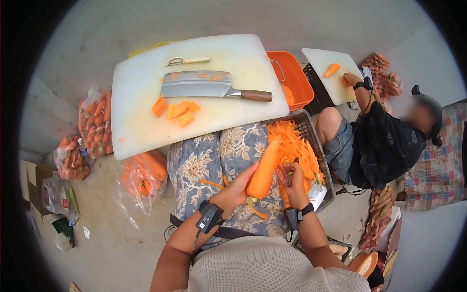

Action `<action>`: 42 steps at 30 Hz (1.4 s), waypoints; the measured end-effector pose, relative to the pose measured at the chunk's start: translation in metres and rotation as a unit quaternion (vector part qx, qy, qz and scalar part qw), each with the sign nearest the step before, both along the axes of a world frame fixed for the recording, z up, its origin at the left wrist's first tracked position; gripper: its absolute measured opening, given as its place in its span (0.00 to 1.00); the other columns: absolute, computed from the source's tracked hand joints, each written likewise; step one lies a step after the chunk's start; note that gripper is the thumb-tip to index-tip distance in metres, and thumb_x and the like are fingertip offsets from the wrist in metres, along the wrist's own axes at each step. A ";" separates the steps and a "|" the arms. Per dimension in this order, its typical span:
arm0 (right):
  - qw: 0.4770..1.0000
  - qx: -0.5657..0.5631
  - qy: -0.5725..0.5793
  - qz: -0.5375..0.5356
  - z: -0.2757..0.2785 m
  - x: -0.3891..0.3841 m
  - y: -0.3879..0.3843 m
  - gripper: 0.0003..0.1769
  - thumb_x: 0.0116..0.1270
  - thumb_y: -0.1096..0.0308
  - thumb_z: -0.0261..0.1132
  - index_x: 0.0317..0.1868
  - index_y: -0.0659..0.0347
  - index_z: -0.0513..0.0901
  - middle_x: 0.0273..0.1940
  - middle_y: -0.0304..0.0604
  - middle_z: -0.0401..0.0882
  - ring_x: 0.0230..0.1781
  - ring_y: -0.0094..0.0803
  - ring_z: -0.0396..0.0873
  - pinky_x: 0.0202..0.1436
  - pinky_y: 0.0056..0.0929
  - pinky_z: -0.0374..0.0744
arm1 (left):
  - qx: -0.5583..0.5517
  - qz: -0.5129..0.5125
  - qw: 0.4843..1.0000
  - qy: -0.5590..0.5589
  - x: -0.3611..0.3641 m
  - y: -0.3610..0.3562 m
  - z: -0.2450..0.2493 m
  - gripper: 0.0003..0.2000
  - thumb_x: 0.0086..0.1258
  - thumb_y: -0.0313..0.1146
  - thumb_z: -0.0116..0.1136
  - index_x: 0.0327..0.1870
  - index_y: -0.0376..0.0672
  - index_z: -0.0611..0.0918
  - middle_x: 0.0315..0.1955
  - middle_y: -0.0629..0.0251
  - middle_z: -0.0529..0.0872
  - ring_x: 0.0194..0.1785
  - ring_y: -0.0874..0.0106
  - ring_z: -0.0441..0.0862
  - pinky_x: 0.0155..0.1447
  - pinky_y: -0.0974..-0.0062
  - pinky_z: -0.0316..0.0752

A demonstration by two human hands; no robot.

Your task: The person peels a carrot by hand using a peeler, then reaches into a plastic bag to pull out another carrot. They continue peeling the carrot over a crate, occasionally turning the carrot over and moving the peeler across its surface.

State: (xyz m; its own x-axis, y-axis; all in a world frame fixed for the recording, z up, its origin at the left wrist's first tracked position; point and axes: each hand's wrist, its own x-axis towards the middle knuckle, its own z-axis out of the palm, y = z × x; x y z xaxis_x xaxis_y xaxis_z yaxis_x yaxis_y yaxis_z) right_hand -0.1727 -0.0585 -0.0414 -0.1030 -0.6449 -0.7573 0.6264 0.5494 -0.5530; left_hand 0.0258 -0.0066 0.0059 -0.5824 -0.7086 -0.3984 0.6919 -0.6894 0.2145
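Observation:
My left hand (239,186) is closed around the lower end of a large peeled carrot (264,170), which tilts with its tip away from me over my lap. Just right of the carrot, my right hand (294,184) has its fingers bent together. A small dark piece shows at its fingertips, too small to name. Beneath and beyond this hand lies a heap of orange peelings (283,134) with carrots in a dark plastic crate (327,168). A few strips of peel (259,212) hang over my patterned trousers.
A white cutting board (141,87) ahead holds a cleaver (197,85), a peeler (187,61) and carrot chunks (182,112). An orange basin (301,78) stands right of it. Bagged carrots (96,124) lie left. A co-worker (384,141) sits right, beside a smaller board (323,61).

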 end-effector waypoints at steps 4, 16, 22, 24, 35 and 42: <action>0.963 -0.226 0.141 0.029 0.075 0.051 0.015 0.15 0.56 0.69 0.60 0.43 0.63 0.71 0.36 0.42 0.71 0.42 0.32 0.74 0.51 0.32 0.74 | -0.005 0.036 0.999 -0.035 -0.008 0.002 -0.003 0.24 0.71 0.53 0.35 0.52 0.42 0.72 0.38 0.55 0.80 0.39 0.66 0.81 0.43 0.67 0.77; 0.734 -0.416 0.486 0.227 0.070 0.080 0.024 0.13 0.56 0.69 0.63 0.33 0.67 0.68 0.46 0.53 0.64 0.48 0.42 0.66 0.53 0.33 0.65 | -0.041 0.093 0.973 -0.209 -0.020 -0.001 0.013 0.21 0.73 0.45 0.34 0.54 0.40 0.73 0.48 0.64 0.77 0.51 0.76 0.75 0.54 0.80 0.69; 0.771 -0.318 0.517 0.192 0.028 0.047 -0.025 0.11 0.55 0.68 0.63 0.30 0.65 0.69 0.38 0.50 0.68 0.42 0.39 0.68 0.48 0.33 0.67 | -0.093 0.075 0.930 -0.347 -0.033 0.004 -0.018 0.21 0.72 0.47 0.39 0.48 0.36 0.74 0.38 0.63 0.80 0.39 0.74 0.79 0.41 0.81 0.73; 0.800 -0.283 0.493 0.194 0.021 0.045 -0.037 0.11 0.55 0.67 0.63 0.28 0.65 0.70 0.37 0.50 0.69 0.41 0.39 0.68 0.46 0.34 0.67 | -0.090 0.077 0.927 -0.355 -0.031 0.001 -0.017 0.22 0.72 0.48 0.40 0.46 0.35 0.74 0.35 0.62 0.81 0.35 0.73 0.80 0.37 0.81 0.74; 0.811 -0.289 0.482 0.163 0.006 0.047 -0.079 0.20 0.52 0.64 0.58 0.09 0.65 0.64 0.09 0.39 0.62 0.12 0.30 0.58 0.22 0.33 0.63 | -0.032 0.016 0.964 -0.264 -0.019 -0.006 -0.001 0.22 0.71 0.50 0.40 0.43 0.36 0.73 0.26 0.58 0.80 0.26 0.69 0.80 0.29 0.75 0.77; 0.917 -0.136 0.325 0.186 -0.010 0.034 -0.087 0.15 0.53 0.60 0.59 0.17 0.61 0.70 0.16 0.37 0.67 0.16 0.29 0.66 0.21 0.28 0.64 | -0.038 0.011 0.967 -0.251 -0.015 -0.006 0.006 0.22 0.71 0.50 0.41 0.44 0.36 0.73 0.26 0.58 0.80 0.26 0.70 0.80 0.30 0.75 0.77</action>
State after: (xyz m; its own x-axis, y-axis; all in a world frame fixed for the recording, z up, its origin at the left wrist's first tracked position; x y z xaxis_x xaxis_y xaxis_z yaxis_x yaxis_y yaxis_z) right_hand -0.1383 -0.1452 -0.0516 -0.2105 -0.8831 -0.4193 -0.0879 0.4443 -0.8916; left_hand 0.0112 -0.0124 0.0115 -0.3138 -0.7566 -0.5736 0.5023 -0.6450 0.5759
